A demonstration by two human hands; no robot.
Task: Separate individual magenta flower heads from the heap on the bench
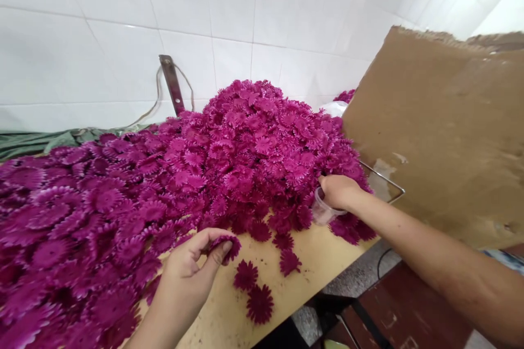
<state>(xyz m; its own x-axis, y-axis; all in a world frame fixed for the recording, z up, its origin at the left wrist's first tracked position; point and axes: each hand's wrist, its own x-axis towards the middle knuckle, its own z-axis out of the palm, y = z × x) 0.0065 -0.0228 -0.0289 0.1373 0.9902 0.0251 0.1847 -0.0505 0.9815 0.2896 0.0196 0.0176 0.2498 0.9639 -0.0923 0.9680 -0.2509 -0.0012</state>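
Note:
My left hand (195,262) pinches a magenta artificial flower layer (230,247) between thumb and fingers, above the table's front part. My right hand (338,192) dips into a small clear plastic cup (323,211) at the pile's right foot. The cup stands tilted, and the fingers inside it are mostly hidden, so what they touch is not visible. Behind both hands rises a large pile of similar magenta flower layers (254,147). Two loose flower layers (260,304) lie on the table right of my left hand.
The yellowish tabletop (303,278) shows at the front. A big brown board (442,131) leans on the right, with a bent metal rod (385,179) beside it. A metal bracket (172,84) with cord stands by the white tiled wall (286,22). Green cloth (24,143) lies at left.

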